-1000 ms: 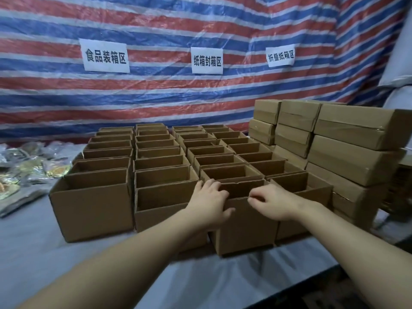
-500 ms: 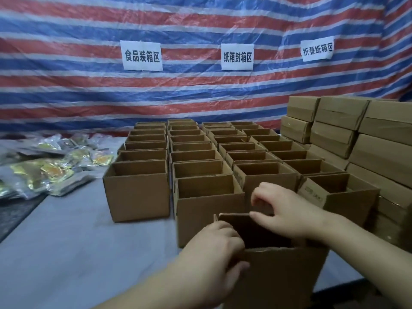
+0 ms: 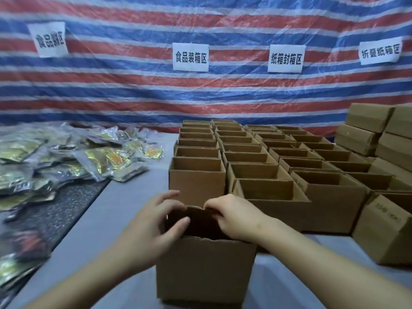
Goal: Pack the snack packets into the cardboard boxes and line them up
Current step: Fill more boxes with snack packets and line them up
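Note:
An open brown cardboard box [image 3: 205, 266] stands near the table's front edge, apart from the rows. My left hand [image 3: 153, 226] grips its left rim, thumb inside the opening. My right hand [image 3: 231, 217] grips the far right rim with curled fingers. The box's inside is dark and I cannot see any contents. Several open cardboard boxes [image 3: 263, 157] stand in rows behind it. A heap of shiny snack packets [image 3: 66, 157] lies at the left of the table.
Closed cardboard boxes [image 3: 379, 134] are stacked at the far right. One box [image 3: 385, 230] stands askew at the right edge. A striped tarpaulin with white paper signs [image 3: 190, 57] hangs behind. A dark mat [image 3: 60, 210] lies under the packets on the grey table [image 3: 93, 241].
Both hands have pulled one box out of the front row and carried it left and nearer to me. My view has swung left, bringing the snack packets closer.

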The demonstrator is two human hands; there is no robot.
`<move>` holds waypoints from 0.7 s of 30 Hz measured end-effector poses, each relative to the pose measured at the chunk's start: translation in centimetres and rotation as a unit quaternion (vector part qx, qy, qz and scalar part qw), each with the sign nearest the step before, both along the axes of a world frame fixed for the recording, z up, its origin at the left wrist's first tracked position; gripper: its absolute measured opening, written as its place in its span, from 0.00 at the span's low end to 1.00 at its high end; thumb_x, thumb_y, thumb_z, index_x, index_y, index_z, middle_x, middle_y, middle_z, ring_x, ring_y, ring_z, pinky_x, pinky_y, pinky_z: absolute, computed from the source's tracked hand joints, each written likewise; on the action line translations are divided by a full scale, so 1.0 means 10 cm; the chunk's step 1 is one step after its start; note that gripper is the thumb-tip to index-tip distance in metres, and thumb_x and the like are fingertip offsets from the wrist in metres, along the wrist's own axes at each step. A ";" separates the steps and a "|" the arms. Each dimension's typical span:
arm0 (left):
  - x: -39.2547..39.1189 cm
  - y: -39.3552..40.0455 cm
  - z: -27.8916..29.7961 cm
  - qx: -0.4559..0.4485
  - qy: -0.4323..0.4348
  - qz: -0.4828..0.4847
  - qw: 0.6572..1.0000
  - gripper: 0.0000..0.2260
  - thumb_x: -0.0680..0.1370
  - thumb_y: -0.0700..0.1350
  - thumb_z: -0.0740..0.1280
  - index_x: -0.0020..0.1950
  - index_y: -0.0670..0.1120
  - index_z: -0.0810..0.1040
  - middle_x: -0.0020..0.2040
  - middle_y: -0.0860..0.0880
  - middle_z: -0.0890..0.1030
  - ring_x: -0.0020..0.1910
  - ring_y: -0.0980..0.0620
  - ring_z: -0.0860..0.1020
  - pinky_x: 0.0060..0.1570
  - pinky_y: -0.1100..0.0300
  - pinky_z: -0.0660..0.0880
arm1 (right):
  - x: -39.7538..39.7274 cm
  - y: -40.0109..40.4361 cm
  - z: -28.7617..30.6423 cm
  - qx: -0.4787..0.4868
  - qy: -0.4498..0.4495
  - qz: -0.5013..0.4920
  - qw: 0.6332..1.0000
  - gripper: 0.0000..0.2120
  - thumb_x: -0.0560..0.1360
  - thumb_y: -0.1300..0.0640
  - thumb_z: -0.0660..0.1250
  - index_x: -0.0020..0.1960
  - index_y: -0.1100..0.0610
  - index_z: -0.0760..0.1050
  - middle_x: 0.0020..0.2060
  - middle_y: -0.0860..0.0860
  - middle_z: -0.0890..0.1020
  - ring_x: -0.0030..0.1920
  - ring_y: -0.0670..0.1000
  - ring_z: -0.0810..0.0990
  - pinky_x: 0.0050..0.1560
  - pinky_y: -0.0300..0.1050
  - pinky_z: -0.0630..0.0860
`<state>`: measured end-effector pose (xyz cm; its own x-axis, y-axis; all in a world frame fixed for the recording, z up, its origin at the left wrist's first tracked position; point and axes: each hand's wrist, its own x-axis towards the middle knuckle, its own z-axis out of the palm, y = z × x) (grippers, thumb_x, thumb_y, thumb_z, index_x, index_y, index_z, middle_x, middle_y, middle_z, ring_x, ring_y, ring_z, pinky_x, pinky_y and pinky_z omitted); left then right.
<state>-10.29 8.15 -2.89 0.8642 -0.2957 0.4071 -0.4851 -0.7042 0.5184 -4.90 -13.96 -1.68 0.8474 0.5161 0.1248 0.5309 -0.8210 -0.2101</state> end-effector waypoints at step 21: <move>1.14 -0.02 -0.17 -0.006 0.110 0.085 0.990 0.22 0.81 0.53 0.63 0.73 0.49 0.69 0.69 0.50 0.70 0.69 0.52 0.68 0.70 0.58 0.64 | 1.03 0.34 -0.11 -0.087 0.035 -0.037 0.995 0.05 0.84 0.50 0.58 0.52 0.45 0.72 0.44 0.44 0.78 0.44 0.45 0.78 0.45 0.42 0.78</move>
